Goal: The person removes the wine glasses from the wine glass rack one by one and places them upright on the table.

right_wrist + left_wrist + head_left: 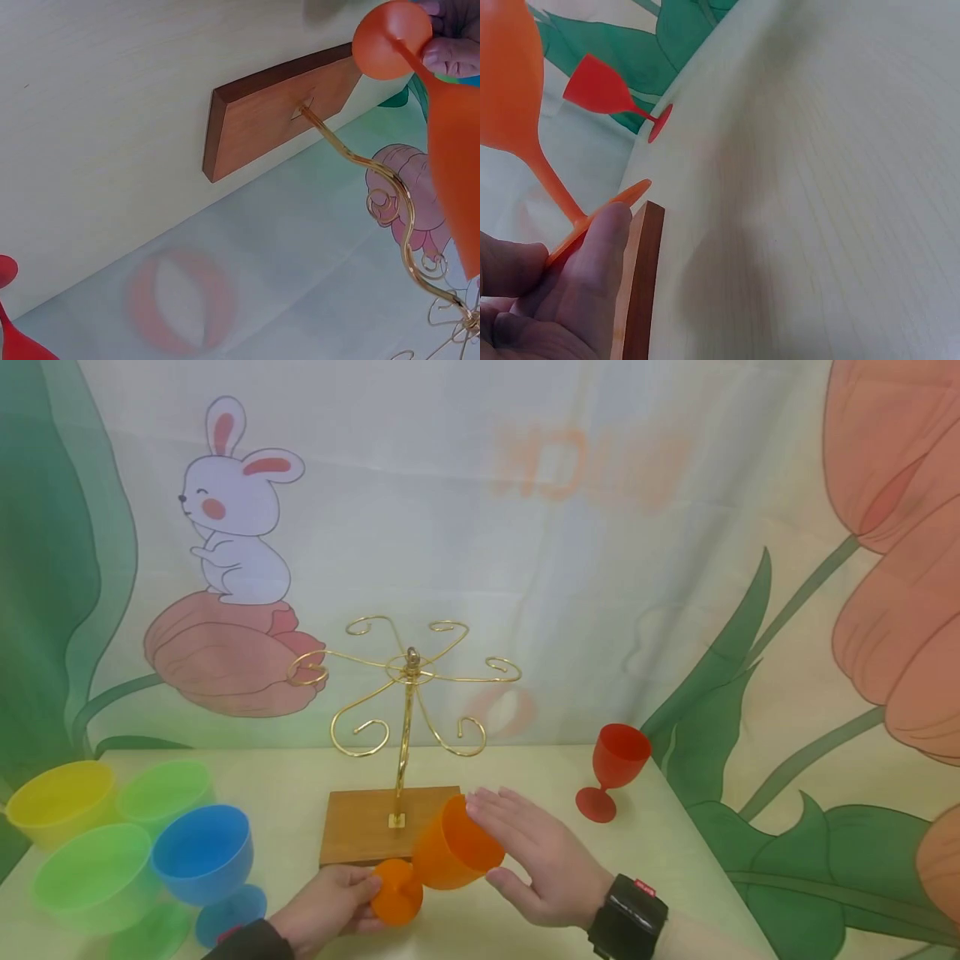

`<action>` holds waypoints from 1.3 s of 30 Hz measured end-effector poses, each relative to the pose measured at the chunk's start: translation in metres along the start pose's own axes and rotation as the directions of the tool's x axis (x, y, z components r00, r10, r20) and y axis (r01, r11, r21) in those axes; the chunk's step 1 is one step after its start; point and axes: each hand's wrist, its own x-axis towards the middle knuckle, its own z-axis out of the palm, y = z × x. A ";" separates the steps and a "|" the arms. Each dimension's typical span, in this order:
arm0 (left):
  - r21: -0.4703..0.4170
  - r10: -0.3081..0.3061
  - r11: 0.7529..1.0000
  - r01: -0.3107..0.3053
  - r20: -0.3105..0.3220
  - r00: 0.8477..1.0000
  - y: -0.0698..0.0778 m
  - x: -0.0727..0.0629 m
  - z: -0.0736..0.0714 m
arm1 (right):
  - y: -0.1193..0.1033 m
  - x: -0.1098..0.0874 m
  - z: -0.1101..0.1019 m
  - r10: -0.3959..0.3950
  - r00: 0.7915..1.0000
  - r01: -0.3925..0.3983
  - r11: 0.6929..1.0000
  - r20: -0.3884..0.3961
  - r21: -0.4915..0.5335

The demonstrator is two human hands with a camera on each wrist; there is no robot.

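An orange plastic goblet (457, 843) is tilted above the table, its mouth facing up and to the right. My left hand (333, 902) pinches its round foot between thumb and fingers, as the left wrist view also shows of the goblet's foot (634, 193). With fingers straight, my right hand (543, 860) is at the goblet's rim; whether it touches cannot be told. Just behind the goblet stands a gold wire rack (402, 760) with curled arms on a wooden base (356, 818). The right hand itself is outside the right wrist view.
A red goblet (621, 760) stands at the table's right back. On the left are a blue goblet (206, 860), a yellow cup (63, 802) and two green ones, including a front green goblet (93, 885). A printed cloth (420, 527) hangs behind the table.
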 end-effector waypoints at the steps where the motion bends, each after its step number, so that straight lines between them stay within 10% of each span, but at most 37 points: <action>1: -0.006 -0.001 1.000 0.001 0.002 1.000 0.000 -0.001 0.000 | 0.000 0.001 0.001 -0.016 1.000 0.016 1.000 -0.007 -0.005; 10: -0.037 -0.021 0.999 0.020 -0.009 1.000 0.005 -0.005 0.000 | -0.003 0.003 0.011 -0.102 0.992 0.102 0.995 -0.074 -0.008; 27: -0.055 0.022 0.998 -0.021 0.033 0.999 0.006 -0.014 0.001 | -0.004 0.001 0.014 0.072 0.997 -0.074 0.995 0.028 0.060; 33: 0.108 0.133 0.987 -0.123 -0.091 0.987 0.006 -0.012 0.004 | 0.004 -0.003 0.012 0.124 0.992 -0.124 0.992 -0.020 0.003; 36: 0.423 0.235 0.894 -0.148 -0.161 0.958 0.009 -0.013 0.008 | 0.013 -0.006 0.008 0.243 0.970 -0.242 0.970 0.016 -0.031; 39: 0.756 0.354 0.642 -0.128 -0.144 0.924 0.010 -0.017 0.014 | 0.024 -0.012 0.005 0.437 0.893 -0.427 0.898 0.105 -0.107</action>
